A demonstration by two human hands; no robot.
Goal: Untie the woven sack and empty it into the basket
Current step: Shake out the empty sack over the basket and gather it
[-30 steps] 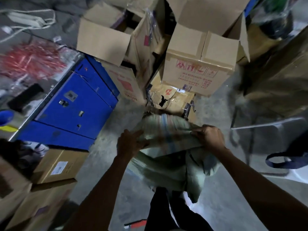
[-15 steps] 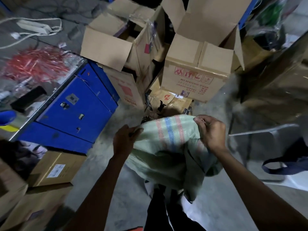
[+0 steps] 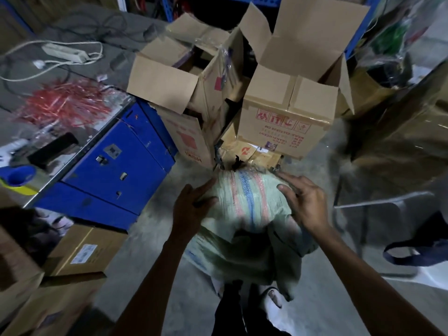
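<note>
A: Sack [image 3: 244,209] sits on the floor just in front of the taped box [image 3: 286,120], humped up, stripes on top.
B: Hands?
A: Left hand [image 3: 191,207] and right hand [image 3: 305,202] flat on either side, fingers spread, gripping nothing. Probably steadying it before tipping.
B: Basket?
A: Can't see one; the sack's mouth is hidden too.

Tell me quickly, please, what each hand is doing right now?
Left hand: open, fingers straight, touching the woven sack.
Right hand: open, fingers spread, resting on the sack.
</note>
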